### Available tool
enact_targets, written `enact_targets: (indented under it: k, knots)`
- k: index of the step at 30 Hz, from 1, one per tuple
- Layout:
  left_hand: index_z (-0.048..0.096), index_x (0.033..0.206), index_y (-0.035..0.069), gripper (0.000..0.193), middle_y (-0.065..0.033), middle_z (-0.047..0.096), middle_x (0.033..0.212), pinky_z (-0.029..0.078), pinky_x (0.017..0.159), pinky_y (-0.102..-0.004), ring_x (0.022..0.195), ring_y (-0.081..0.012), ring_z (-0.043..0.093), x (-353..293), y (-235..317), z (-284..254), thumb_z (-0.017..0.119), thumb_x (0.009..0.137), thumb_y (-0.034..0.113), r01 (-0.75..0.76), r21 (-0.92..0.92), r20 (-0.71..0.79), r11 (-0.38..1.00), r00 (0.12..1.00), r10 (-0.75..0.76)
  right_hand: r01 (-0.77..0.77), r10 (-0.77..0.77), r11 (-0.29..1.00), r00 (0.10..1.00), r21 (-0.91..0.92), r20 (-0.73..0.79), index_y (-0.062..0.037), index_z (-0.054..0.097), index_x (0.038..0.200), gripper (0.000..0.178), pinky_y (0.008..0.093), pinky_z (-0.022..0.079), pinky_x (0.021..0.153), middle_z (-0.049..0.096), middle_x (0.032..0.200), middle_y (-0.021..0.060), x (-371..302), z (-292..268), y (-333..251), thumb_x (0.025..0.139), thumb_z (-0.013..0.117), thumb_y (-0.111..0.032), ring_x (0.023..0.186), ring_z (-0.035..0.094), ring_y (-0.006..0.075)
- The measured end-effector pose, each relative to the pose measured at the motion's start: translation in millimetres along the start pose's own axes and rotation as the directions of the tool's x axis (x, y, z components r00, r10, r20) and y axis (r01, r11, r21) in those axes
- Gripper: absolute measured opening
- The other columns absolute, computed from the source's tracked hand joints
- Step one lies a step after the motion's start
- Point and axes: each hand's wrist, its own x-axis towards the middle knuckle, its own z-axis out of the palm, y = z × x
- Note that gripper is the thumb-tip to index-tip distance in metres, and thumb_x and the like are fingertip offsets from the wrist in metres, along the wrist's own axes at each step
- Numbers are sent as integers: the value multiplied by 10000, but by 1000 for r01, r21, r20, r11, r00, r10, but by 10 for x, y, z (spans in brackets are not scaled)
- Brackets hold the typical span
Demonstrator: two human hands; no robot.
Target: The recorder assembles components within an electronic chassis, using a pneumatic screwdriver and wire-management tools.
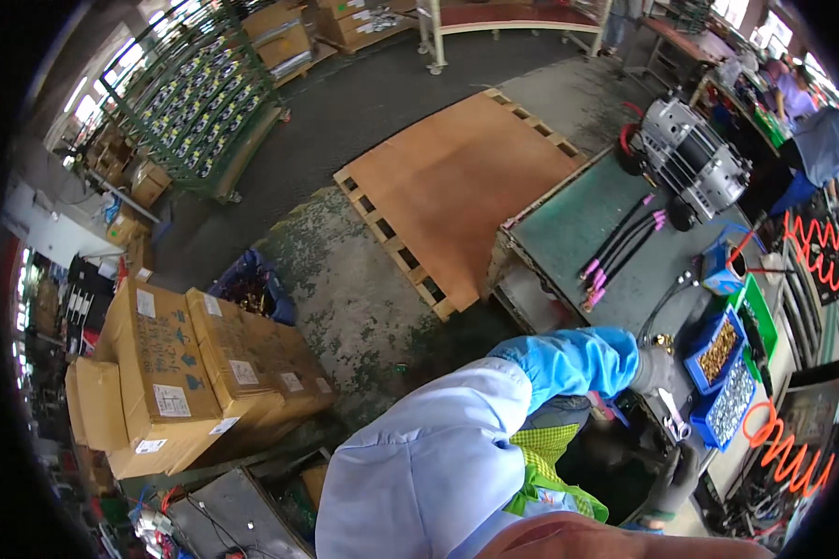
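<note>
Brass-coloured metal fitting (662, 341), small and shiny, sits right of centre in the view, at the fingers of the left hand (655, 371) in its grey glove. From the left, brown cardboard boxes (172, 391) with white labels stand by a dark blue plastic crate (254, 287), and a wooden pallet topped by a flat brown sheet (457, 186) lies on the floor. Next, on the green-topped metal workbench (555, 228), lie several black hoses with pink ends (622, 250), side by side; whether these are finished or waiting, I cannot tell. The work seems to be under way at the bench edge: no join shows as complete, and many loose pieces remain. The fitting looks lumpy and bright against the grey glove, its finer shape too small to read. A thin dark hose with silvery ends (664, 300) curves near it. The left hand is bent around or against the fitting; I cannot tell whether it pinches it. A silver metal wrench (673, 415) lies between the hands. The grey-gloved right hand (671, 482) is below it, its grip unclear. Farther right are a blue bin of brass-coloured parts (718, 352) and a blue bin of silvery parts (725, 405).
</note>
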Motion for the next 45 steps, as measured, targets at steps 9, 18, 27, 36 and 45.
enact_targets:
  k: [9,18,27,36,45]
  knots:
    - [616,1016,153,295,-60,583,1063,383,904,-489,1029,-270,529,-165,115,7,563,803,351,207,53,-210,977,959,-191,187,-195,977,978,-104,-74,49,558,1073,265,413,425,901,557,1127,233,920,805,343,917,533,-164,1043,542,384]
    - [570,1037,104,259,-69,560,903,462,752,-405,863,-265,565,-619,44,-49,580,819,244,190,-276,-636,942,698,-327,223,-229,972,970,-78,-79,52,575,1039,242,413,445,858,569,1047,218,1010,1152,1007,924,511,-151,948,551,364]
    - [525,1103,79,298,-102,560,823,466,636,-402,748,-285,575,-577,94,-13,540,853,240,247,-301,-445,921,818,-365,184,-205,978,933,-97,-295,76,568,1030,244,418,439,862,577,1021,221,825,1110,1536,930,505,-136,954,547,362]
    - [529,1146,65,318,-126,556,776,463,604,-423,696,-302,577,-542,85,100,500,874,227,200,-277,-505,940,802,-320,110,-121,991,977,-70,-177,69,553,1001,266,421,436,835,569,989,218,839,977,1321,921,519,-182,912,537,362]
    - [491,1213,65,398,-143,571,910,478,725,-417,818,-305,586,-475,58,112,513,860,246,246,-292,-371,924,862,-346,82,-118,984,963,-156,-242,50,583,1023,219,401,451,861,593,1034,196,678,917,1575,913,534,-132,945,568,343]
